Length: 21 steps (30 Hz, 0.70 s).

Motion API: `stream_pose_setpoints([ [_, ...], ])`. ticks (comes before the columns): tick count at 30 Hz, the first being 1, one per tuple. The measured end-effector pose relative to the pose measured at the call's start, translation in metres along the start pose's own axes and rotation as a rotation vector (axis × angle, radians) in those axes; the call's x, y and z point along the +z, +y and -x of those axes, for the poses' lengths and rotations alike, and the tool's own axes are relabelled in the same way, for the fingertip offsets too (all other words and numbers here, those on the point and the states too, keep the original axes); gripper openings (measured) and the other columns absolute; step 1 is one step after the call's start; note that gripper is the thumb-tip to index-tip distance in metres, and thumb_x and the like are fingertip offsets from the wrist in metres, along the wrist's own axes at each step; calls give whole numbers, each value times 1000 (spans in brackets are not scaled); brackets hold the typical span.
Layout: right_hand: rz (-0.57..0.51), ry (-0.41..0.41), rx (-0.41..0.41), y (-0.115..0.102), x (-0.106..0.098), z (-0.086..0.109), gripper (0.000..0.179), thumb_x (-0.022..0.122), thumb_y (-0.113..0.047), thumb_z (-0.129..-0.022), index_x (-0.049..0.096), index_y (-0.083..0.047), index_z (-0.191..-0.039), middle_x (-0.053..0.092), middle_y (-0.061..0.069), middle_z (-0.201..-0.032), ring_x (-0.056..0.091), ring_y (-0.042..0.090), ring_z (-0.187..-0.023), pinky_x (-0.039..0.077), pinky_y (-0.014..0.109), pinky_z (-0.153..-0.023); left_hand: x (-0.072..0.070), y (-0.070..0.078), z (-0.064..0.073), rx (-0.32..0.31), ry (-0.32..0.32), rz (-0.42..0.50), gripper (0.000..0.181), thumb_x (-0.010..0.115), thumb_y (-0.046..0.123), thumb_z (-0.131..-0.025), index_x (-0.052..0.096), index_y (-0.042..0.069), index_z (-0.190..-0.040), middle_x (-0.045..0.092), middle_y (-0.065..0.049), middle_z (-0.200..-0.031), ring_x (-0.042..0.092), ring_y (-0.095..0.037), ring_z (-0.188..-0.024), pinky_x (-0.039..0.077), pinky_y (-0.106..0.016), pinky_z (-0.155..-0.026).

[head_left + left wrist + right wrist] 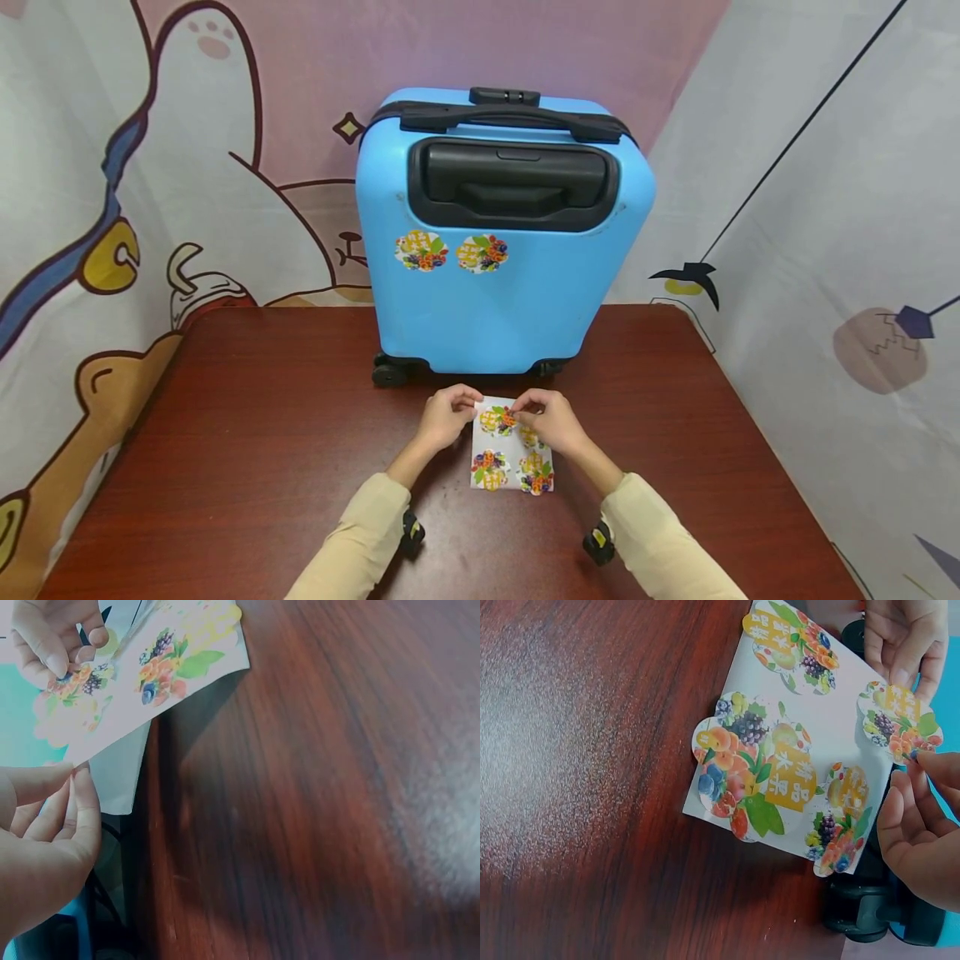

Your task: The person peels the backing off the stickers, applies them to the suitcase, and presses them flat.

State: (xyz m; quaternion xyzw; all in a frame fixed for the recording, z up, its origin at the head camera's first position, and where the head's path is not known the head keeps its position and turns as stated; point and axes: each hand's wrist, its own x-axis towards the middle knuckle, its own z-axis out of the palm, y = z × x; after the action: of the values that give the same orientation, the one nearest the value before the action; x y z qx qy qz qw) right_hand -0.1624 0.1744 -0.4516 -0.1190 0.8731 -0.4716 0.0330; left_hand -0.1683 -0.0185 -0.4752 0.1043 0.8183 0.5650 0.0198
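Observation:
A white sheet (487,443) of round fruit-print stickers is held above the table. My left hand (447,417) pinches its far left corner between thumb and fingers. My right hand (551,421) pinches the edge of one fruit sticker (901,724) near that corner. In the right wrist view this sticker reaches past the sheet's edge; how much of its back still touches the sheet is unclear. Several other stickers, one a large fruit sticker (754,769), lie on the sheet. Behind stands a blue suitcase (480,317) bearing two fruit stickers side by side, a left one (422,251) and a right one (482,253).
The suitcase stands upright at the back of the brown wooden table (247,442), with a black wheel (390,375) at its lower left and a recessed black handle (513,179) above the stickers. A printed cloth (795,208) hangs around the table.

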Motion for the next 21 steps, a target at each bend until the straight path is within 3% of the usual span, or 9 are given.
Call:
stream_pose_setpoints([
  [8,-26,-22,34,-3,-7,-1,4,64,3,-80,66,2,-83,63,7,-78,52,14,-58,43,26,-51,-6,-3,0,-50,-69,-14,17,62,-4,-81,66,2,-97,66,-12,-92,62,-23,-85,51,-30,-68],
  [14,-120,-45,73,-8,-12,-2,5,62,4,-82,64,5,-86,60,20,-71,45,19,-45,38,25,-41,-13,-4,2,-52,-98,-38,16,63,-3,-81,65,1,-97,66,-13,-91,63,-24,-83,51,-30,-66],
  [21,-75,-40,15,-40,-18,3,4,61,8,-80,62,10,-83,60,22,-76,45,15,-54,38,22,-48,-19,1,4,-38,-78,-109,14,63,0,-82,66,1,-96,65,-9,-82,61,-20,-67,48,-28,-57],
])
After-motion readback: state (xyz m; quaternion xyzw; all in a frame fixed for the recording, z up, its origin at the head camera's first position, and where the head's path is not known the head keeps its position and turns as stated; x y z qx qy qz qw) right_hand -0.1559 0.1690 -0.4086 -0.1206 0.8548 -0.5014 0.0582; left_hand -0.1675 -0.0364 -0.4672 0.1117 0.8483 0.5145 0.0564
